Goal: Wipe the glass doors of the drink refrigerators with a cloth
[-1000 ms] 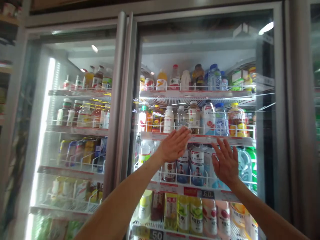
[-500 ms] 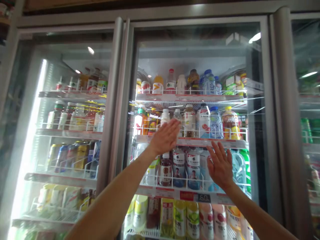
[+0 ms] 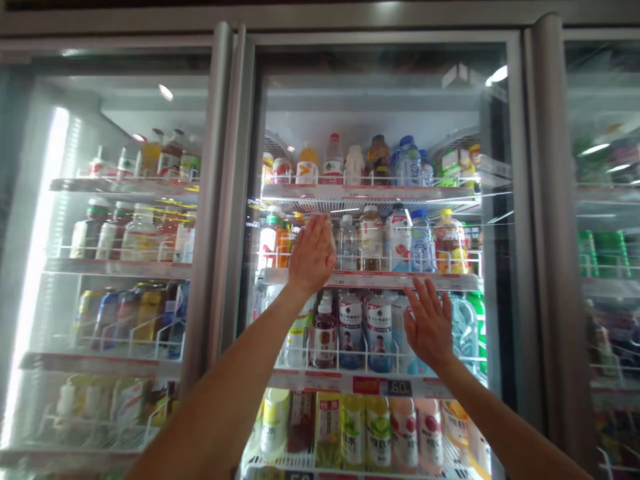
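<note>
Head cam only: the middle glass door [image 3: 375, 100] is right in front of me, and it looks closed, with bottles [image 3: 421, 243] lined up on racks behind it. My left hand [image 3: 313, 253] is flat, fingers together; can't tell if anything's tucked under the palm or if it's touching. My right hand [image 3: 429, 323] is loose, fingers spread, holding nothing I can see. I'd call it under way, with no drink out on my side; how much is left doesn't show. Door's see-through, a bit hazy, streaked with reflections [image 3: 497, 75].
</note>
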`<state>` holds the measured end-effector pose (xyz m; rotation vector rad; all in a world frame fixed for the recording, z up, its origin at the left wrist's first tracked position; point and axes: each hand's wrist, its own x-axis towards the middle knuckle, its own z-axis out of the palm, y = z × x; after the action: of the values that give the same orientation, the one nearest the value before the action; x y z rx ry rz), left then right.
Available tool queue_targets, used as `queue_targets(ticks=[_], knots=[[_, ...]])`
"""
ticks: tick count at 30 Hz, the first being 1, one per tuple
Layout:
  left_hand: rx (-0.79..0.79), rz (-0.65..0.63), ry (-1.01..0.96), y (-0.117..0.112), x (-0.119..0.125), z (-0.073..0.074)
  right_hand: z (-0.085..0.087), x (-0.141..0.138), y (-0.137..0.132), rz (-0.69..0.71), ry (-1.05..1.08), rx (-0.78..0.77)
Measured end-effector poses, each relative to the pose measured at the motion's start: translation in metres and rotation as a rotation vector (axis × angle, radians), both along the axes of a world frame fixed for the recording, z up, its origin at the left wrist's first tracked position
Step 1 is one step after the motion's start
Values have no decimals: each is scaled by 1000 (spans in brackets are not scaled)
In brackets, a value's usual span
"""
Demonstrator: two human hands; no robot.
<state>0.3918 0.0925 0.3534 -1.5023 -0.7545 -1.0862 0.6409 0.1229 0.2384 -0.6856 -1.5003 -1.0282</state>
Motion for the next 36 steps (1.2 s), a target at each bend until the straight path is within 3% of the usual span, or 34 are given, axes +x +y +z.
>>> queue_targets(ticks=[2, 3, 6, 8, 9, 13, 15, 18, 19, 20, 24, 26, 29, 31, 36], knots=[[6, 5, -97, 1, 4, 0, 0, 0, 0, -11, -5, 7], [-16, 7, -15, 1, 9, -4, 1, 0, 0, -20, -8, 13], [-109, 23, 499, -5, 22, -24, 2, 0, -1, -45, -17, 28], [-146, 46, 665, -8, 22, -25, 2, 1, -1, -52, -20, 29], [-143, 57, 615, -8, 19, -21, 2, 1, -1, -51, -22, 29], [-47, 52, 43, -3, 12, 0, 2, 1, -2, -36, -23, 29], [-55, 50, 115, -2, 17, -4, 2, 1, -2, -30, -20, 24], [-130, 51, 584, -4, 28, -18, 2, 1, -2, -30, -21, 14], [-142, 53, 645, -4, 29, -19, 2, 0, -2, -32, -20, 12], [-138, 55, 613, -4, 30, -18, 2, 0, -2, -32, -16, 11], [-50, 41, 88, 1, 31, -3, 2, 1, -1, -21, -7, 13], [-58, 28, 110, 2, 38, -7, 2, 2, 0, -16, -11, 10], [-129, 27, 456, -1, 50, -24, 1, 0, 0, -3, -10, -4], [-138, 29, 535, -2, 51, -25, 0, -2, -1, 12, -6, -9], [-29, 7, -1, 3, 38, 3, 10, 15, -5, 11, -106, -11]])
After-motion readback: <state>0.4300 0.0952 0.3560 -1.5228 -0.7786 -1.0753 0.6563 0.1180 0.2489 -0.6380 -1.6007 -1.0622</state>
